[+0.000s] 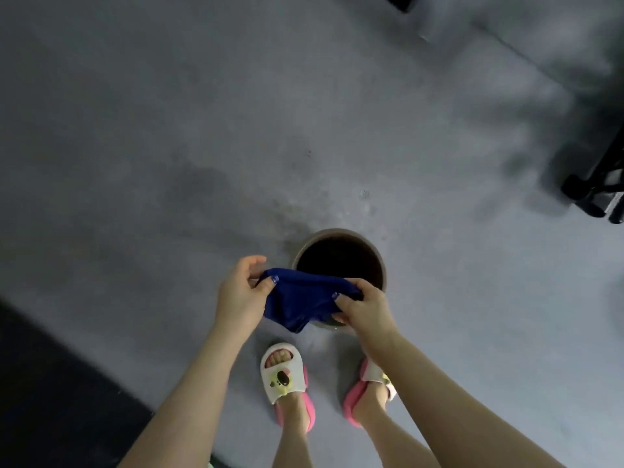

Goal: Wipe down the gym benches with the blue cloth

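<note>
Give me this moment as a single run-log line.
left hand: grips cloth | right hand: grips cloth | cloth: above bucket | bench: not wiped yet

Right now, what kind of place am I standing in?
Probably a gym floor, though little shows: grey rubbery flooring, a black equipment frame at the right edge, and a dark mat at lower left.

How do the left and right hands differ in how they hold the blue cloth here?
The left hand pinches the blue cloth at its upper left corner; the right hand bunches the cloth's right edge in its grip. The left hand is beside the bucket; the right hand overlaps its rim in the picture. Both hold the cloth over the bucket.
</note>
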A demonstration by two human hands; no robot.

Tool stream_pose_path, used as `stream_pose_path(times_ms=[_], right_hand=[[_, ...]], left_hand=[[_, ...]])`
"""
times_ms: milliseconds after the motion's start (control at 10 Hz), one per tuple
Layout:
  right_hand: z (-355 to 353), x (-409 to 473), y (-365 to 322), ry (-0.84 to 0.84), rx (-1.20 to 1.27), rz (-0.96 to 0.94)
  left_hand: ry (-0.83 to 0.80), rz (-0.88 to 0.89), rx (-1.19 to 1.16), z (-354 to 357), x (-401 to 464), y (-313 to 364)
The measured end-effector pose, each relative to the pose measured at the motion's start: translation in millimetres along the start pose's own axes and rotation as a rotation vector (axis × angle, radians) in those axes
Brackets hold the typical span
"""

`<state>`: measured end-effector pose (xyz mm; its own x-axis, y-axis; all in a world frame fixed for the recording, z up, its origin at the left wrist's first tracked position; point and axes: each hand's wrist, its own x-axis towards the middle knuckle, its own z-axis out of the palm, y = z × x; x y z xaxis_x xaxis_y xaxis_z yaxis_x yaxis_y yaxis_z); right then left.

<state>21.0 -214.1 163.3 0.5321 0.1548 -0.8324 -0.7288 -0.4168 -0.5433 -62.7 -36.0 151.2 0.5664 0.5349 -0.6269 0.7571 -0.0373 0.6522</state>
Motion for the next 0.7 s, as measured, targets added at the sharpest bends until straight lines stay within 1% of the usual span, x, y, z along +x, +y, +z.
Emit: stream_pose_path(times_ms=[100, 200, 300, 400, 600, 700], right_hand=[[23, 71, 29, 0.020, -0.017, -0.006], [35, 122, 50, 0.057, -0.031, -0.005], [39, 152, 68, 0.099, -0.035, -0.011], [41, 170, 87, 0.128, 0.009, 0.015], [49, 174, 100, 0.074, -0.099, 0.057], [44, 164, 98, 0.092, -0.098, 0.078]], left_hand=[[0.036, 0.018, 0.022, 25, 62, -46], [0.041, 0.043, 0.022, 47, 106, -80], [0.020, 0.043, 0.020, 62, 129, -105], [0.010, 0.033, 0.005, 71, 140, -119], [-0.019, 0.037, 0.025, 76, 144, -117], [-0.041, -0.009, 0.084, 74, 135, -107]])
